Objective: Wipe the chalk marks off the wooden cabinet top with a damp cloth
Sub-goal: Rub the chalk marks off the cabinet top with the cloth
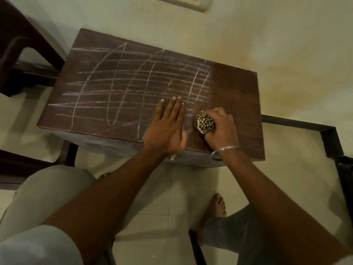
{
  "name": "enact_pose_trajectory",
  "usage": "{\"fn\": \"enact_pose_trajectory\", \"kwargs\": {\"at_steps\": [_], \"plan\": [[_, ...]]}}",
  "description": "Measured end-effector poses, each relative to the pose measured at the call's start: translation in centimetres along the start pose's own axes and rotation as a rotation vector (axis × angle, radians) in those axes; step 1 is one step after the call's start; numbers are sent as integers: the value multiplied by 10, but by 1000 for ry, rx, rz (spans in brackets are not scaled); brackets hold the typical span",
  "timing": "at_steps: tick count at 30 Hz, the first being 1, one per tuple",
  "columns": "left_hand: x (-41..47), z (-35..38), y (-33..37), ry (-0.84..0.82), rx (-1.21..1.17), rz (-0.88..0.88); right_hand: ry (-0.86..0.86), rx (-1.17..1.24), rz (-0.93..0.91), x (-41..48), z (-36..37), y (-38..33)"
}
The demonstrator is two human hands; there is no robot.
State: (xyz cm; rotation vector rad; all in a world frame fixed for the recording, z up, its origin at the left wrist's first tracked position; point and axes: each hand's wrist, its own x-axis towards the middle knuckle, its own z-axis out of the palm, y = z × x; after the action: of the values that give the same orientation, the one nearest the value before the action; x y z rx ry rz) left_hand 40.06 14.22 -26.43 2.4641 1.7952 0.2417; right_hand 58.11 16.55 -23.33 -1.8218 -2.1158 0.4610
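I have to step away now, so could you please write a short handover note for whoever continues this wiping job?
Right hand: closed on the bunched checked cloth, pressed on the cabinet top near the front edge.
Left hand: flat, palm down, bracing beside it.
Done: the right-hand strip looks free of chalk.
Left: chalk marks cover the middle and left.

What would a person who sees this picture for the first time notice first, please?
First, the white chalk marks, scribbled across the left and middle of the dark wooden cabinet top, while its right strip is clean. Next, the two hands near the front edge: the left hand lies flat on the chalked wood, and the right hand clutches a balled checkered cloth beside it.
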Motion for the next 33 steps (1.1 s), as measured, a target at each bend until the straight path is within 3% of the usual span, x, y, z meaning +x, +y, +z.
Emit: {"fn": "enact_pose_trajectory", "kwargs": {"at_steps": [9, 16, 25, 33], "plan": [[-3, -1, 2, 69, 28, 33, 8, 1, 58, 85, -3, -1], [-4, -4, 5, 108, 3, 32, 4, 38, -4, 39, -3, 10], [-3, -3, 5, 101, 2, 17, 16, -5, 44, 114, -7, 6], [-2, -1, 5, 81, -8, -2, 41, 33, 24, 71, -1, 6]]}}
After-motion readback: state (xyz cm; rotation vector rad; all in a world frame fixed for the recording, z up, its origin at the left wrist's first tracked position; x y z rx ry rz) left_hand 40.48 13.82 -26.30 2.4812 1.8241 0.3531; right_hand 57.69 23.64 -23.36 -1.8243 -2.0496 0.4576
